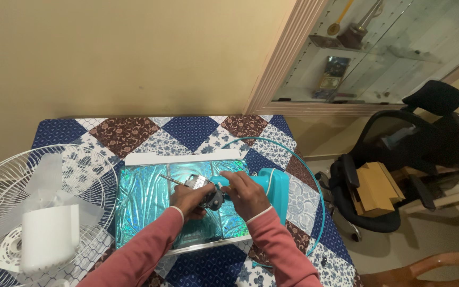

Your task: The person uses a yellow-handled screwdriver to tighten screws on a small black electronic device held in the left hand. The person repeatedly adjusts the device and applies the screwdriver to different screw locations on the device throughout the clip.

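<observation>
Gripping a small fan motor over shiny foil

Both hands close around the grey metal fan motor: the left hand clasps its near side, the right hand pinches its turquoise plastic housing. Beneath the grip lies a turquoise holographic sheet.

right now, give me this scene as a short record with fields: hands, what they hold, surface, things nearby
left hand: left hand holds a thin metal screwdriver against the grey fan motor
right hand: right hand steadies the turquoise plastic fan housing
surface: shiny teal foil sheet on a patchwork-cloth table
nearby: white wire fan guard, thin teal ring, black office chair
</observation>
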